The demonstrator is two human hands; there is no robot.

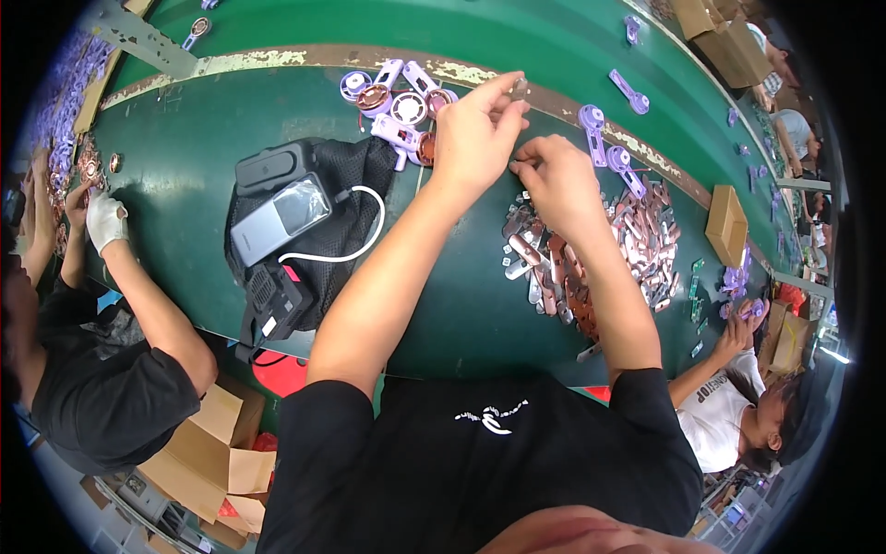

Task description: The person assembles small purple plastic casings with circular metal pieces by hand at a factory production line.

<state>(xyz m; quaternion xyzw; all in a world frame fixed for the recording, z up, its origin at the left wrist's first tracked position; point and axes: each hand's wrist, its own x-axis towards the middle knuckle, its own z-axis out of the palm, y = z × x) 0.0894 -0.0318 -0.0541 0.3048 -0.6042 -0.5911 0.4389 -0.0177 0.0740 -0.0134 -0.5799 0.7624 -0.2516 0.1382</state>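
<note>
Now, in the head view, the left hand (466, 138) is raised over the table's far edge, thumb and fingers closed on a small piece (519, 90), grey-brown and too small to make out. The right hand (563, 185) is just beside it, lower and to the right, above the near end of the parts heap (637, 249). Its fingers are curled in toward the thumb; whether anything is pinched there, I cannot tell.

The heap, copper and silver, spreads on the green table (452, 314) around and under the right forearm. Purple fans (406, 108) lie clustered beside the left hand, toward its wrist. More purple units are scattered on the green belt (517, 46) beyond the table.

Left of the left forearm, a black bag (369, 166) lies under a black case (274, 166), a grey power bank (281, 222) and a white cable (380, 217). Right of the heap are green boards (696, 282) and a small open carton (727, 226). At far left, a co-worker's gloved hand (108, 220) is over the table; at far right, another co-worker's hands (734, 334) are at a purple part.
</note>
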